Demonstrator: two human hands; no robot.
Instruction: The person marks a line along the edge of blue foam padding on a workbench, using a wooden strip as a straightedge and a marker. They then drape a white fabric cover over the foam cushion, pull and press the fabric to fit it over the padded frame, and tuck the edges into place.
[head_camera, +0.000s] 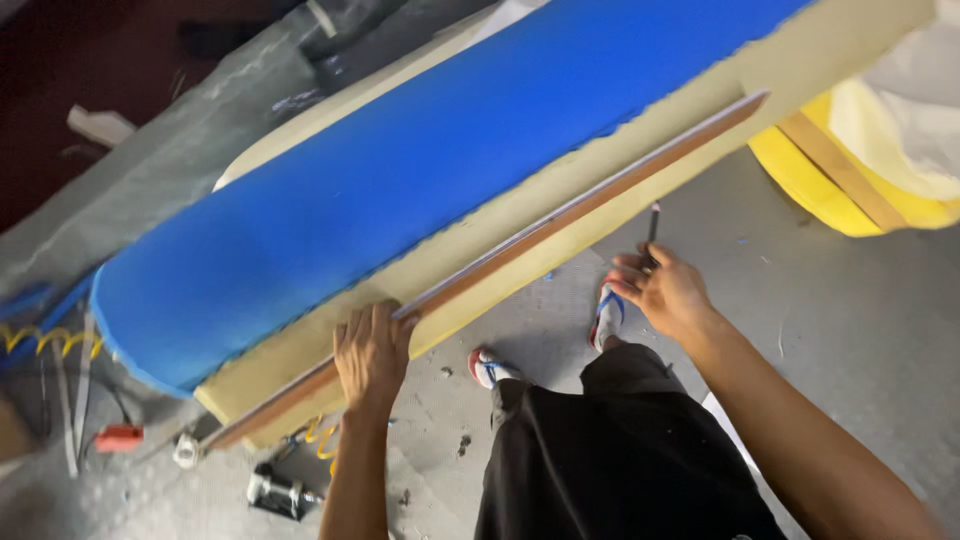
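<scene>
Left hand (372, 352) presses flat on the wooden straightedge (520, 250) along the foam slab's (560, 215) near edge, while the right hand (665, 292) grips a pencil (652, 228) over open floor (830, 300).

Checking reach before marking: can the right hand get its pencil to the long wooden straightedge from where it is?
Probably yes. The right hand holds the pencil just off the board's edge, with open air between it and the wooden straightedge. The left hand presses the strip further down, out of the way.
</scene>
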